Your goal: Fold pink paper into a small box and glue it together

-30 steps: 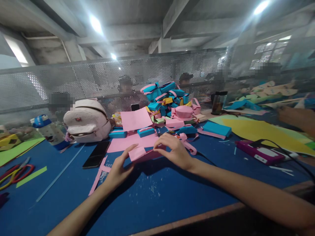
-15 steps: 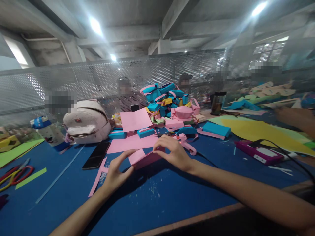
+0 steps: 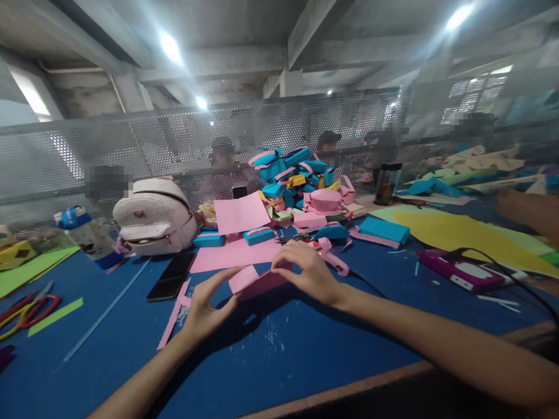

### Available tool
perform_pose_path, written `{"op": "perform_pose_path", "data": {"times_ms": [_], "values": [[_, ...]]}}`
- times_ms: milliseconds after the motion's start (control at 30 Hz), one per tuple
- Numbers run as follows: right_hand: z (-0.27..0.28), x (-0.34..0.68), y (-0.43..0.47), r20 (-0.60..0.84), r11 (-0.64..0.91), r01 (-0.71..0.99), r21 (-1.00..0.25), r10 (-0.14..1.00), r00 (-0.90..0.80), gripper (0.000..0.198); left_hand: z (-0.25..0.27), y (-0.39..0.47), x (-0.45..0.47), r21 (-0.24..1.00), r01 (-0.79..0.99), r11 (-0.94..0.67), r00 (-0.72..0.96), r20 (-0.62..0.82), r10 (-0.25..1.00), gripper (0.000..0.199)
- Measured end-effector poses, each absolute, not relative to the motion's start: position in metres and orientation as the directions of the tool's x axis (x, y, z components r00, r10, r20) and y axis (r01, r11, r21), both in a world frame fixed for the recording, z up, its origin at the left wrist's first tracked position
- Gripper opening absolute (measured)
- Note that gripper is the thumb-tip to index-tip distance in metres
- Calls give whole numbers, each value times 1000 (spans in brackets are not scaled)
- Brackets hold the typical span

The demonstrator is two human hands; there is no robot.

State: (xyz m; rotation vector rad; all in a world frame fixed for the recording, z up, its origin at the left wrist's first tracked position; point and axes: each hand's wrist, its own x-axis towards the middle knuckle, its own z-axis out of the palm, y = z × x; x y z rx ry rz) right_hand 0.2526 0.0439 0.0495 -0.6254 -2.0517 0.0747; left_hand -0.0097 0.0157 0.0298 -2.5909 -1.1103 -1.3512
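The left grip (image 3: 208, 304) has thumb and fingers on the left end of a pink folded paper (image 3: 243, 280); the right grip (image 3: 308, 272) pinches its upper edge farther along. The paper sits between them, over the blue desk (image 3: 279, 366); from where I stand I can't tell whether it touches. Just beyond lies a flat sheet (image 3: 231, 255), with a glue gun (image 3: 332, 259) behind the right grip. A strip (image 3: 173, 319) lies beside the left wrist, a phone (image 3: 171, 277) past that, and a colourful heap (image 3: 297, 180) rises at the back.
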Motion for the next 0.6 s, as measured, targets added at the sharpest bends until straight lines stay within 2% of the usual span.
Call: {"op": "perform_pose_path", "data": {"times_ms": [600], "values": [[49, 252, 45, 782, 863, 427, -269, 455, -427, 8, 31, 15, -8, 321, 586, -743, 357, 721, 593, 37]]}}
